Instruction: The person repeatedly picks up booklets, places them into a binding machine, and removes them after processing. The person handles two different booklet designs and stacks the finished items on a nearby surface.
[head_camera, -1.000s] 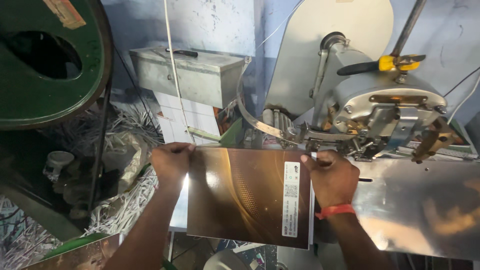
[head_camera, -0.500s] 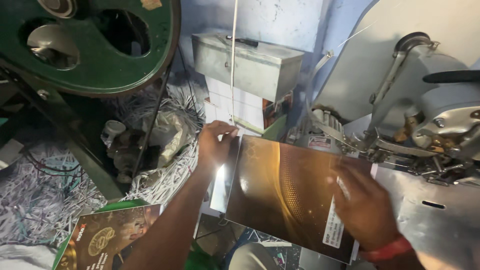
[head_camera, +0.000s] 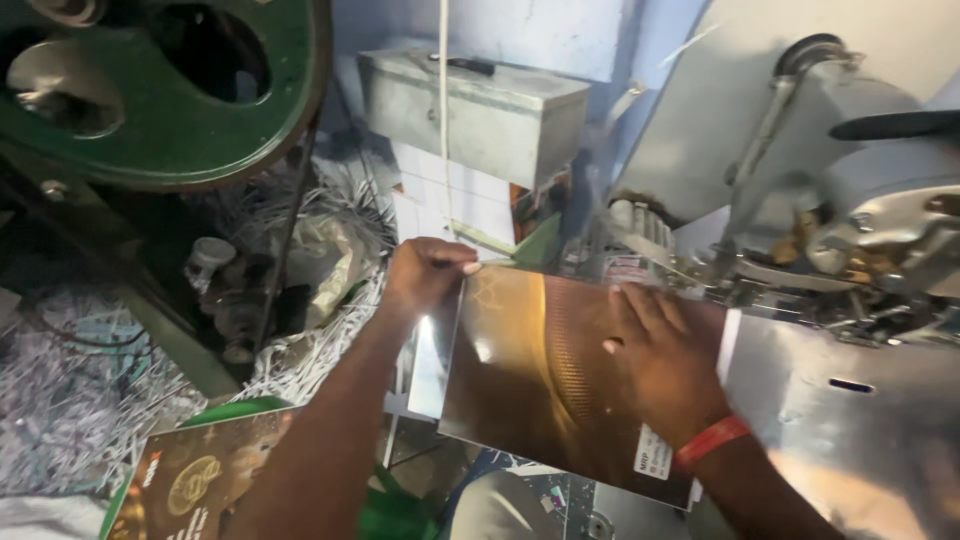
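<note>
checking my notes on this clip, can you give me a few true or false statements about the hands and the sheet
1. The right hand lies flat on the glossy brown sheet. True.
2. The left hand grips the sheet at its lower right corner. False: it holds the upper left corner.
3. A red band sits on the right wrist. True.
4. The big green wheel is at the right of the view. False: it is at the upper left.
5. A grey metal box stands beyond the left hand. True.
6. Shredded paper strips fill the metal plate on the right. False: they lie at the left, below the wheel.
</note>
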